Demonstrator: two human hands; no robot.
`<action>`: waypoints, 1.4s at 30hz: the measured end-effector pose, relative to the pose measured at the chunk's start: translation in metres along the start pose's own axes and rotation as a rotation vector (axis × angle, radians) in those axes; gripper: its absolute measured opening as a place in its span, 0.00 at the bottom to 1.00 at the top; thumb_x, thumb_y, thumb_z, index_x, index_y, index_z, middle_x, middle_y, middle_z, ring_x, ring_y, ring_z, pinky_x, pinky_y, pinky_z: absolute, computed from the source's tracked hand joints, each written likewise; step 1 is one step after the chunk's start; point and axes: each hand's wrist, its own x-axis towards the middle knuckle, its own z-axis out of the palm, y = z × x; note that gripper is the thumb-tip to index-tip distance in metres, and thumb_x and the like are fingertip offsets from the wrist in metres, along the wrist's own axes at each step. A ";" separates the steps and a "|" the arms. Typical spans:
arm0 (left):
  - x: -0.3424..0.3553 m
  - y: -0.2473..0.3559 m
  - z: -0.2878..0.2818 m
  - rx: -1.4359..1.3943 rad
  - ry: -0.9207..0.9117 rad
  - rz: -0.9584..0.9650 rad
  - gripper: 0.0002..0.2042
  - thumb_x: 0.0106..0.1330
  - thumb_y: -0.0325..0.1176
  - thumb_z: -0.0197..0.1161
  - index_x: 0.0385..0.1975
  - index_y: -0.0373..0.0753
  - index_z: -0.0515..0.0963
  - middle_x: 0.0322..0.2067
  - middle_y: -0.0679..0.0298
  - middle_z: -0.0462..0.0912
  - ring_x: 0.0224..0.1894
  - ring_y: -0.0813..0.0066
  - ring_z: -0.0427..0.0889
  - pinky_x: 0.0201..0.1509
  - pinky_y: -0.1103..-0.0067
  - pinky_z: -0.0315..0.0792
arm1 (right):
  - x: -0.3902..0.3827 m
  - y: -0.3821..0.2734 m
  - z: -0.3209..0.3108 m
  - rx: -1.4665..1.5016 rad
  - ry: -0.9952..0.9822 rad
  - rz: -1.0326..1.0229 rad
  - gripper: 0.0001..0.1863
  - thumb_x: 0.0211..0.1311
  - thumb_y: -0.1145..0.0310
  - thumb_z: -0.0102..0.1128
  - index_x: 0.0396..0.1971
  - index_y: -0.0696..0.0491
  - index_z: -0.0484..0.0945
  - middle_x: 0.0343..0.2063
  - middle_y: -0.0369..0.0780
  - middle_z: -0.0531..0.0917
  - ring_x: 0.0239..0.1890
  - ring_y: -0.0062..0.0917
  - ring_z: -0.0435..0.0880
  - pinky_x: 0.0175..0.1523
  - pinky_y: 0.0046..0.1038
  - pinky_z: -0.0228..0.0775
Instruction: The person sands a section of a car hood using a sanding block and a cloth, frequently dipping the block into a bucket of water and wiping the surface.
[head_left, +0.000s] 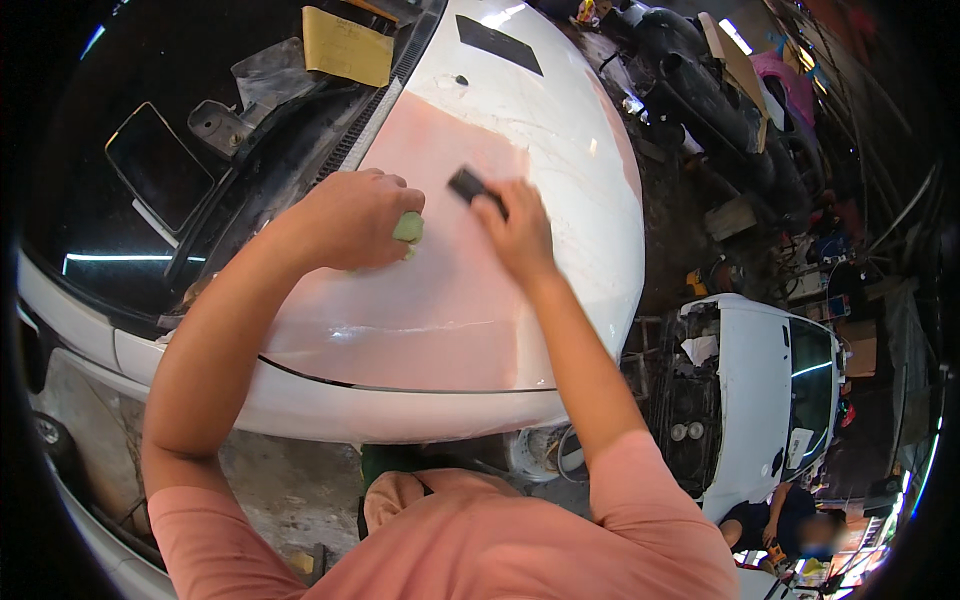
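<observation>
A white car hood (590,250) lies in front of me, with a wide pinkish patch (440,300) over its near part. My left hand (365,222) is closed in a fist over this patch. A bit of soft green stuff, like a sponge (408,228), pokes out of it; the rest is hidden in the fingers. To its right, my right hand (520,225) grips a small black sanding block (466,184) by one end, over the pink patch. Whether the block touches the surface I cannot tell.
A yellow envelope-like sheet (347,46) and a detached side mirror (160,165) lie by the windshield. On the hood's far part is a dark rectangle (500,45). Black car parts (710,100) are piled at the right. Beyond a second white car (755,390), a person (790,520) sits.
</observation>
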 end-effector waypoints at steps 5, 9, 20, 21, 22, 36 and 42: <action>-0.004 -0.006 -0.002 -0.009 -0.045 -0.044 0.18 0.58 0.37 0.76 0.48 0.41 0.86 0.48 0.55 0.88 0.56 0.54 0.85 0.60 0.61 0.79 | -0.030 -0.024 0.014 -0.052 -0.008 0.053 0.13 0.70 0.61 0.68 0.47 0.53 0.84 0.44 0.43 0.85 0.48 0.46 0.80 0.54 0.45 0.72; -0.007 -0.008 0.002 0.003 -0.008 -0.022 0.19 0.58 0.37 0.76 0.49 0.41 0.86 0.49 0.55 0.88 0.56 0.54 0.85 0.60 0.61 0.79 | -0.071 -0.056 -0.006 0.078 -0.017 -0.054 0.14 0.69 0.62 0.70 0.48 0.55 0.83 0.41 0.45 0.83 0.46 0.45 0.81 0.53 0.45 0.72; -0.006 -0.010 -0.003 -0.034 -0.051 -0.046 0.19 0.58 0.38 0.76 0.49 0.40 0.86 0.48 0.56 0.88 0.58 0.54 0.83 0.62 0.62 0.78 | -0.077 -0.066 -0.005 0.047 -0.011 -0.022 0.14 0.69 0.61 0.69 0.46 0.56 0.83 0.41 0.44 0.84 0.45 0.46 0.80 0.52 0.47 0.71; -0.007 -0.012 -0.001 -0.034 -0.043 -0.038 0.19 0.58 0.38 0.76 0.49 0.40 0.85 0.48 0.56 0.88 0.58 0.54 0.83 0.62 0.62 0.78 | -0.078 -0.069 -0.006 0.091 0.007 -0.038 0.14 0.69 0.61 0.69 0.46 0.56 0.83 0.40 0.44 0.84 0.44 0.45 0.79 0.51 0.46 0.71; -0.008 -0.014 0.000 -0.033 -0.035 -0.032 0.19 0.58 0.38 0.76 0.49 0.40 0.85 0.48 0.56 0.88 0.58 0.54 0.83 0.62 0.62 0.78 | -0.065 -0.057 0.000 0.046 -0.008 -0.055 0.14 0.69 0.62 0.69 0.46 0.56 0.83 0.40 0.44 0.84 0.45 0.46 0.79 0.52 0.46 0.72; -0.003 -0.006 -0.008 -0.043 -0.021 -0.040 0.19 0.56 0.39 0.77 0.46 0.41 0.85 0.47 0.58 0.87 0.56 0.54 0.84 0.59 0.62 0.79 | -0.057 -0.052 -0.004 0.060 -0.071 -0.088 0.14 0.67 0.63 0.71 0.45 0.55 0.81 0.41 0.44 0.84 0.45 0.44 0.81 0.53 0.46 0.72; 0.015 0.007 0.004 -0.027 0.307 0.079 0.16 0.55 0.35 0.76 0.44 0.43 0.84 0.44 0.61 0.87 0.52 0.56 0.85 0.55 0.64 0.80 | 0.055 0.036 0.022 -0.044 0.083 0.072 0.15 0.72 0.60 0.63 0.53 0.51 0.83 0.51 0.42 0.85 0.54 0.47 0.79 0.60 0.47 0.73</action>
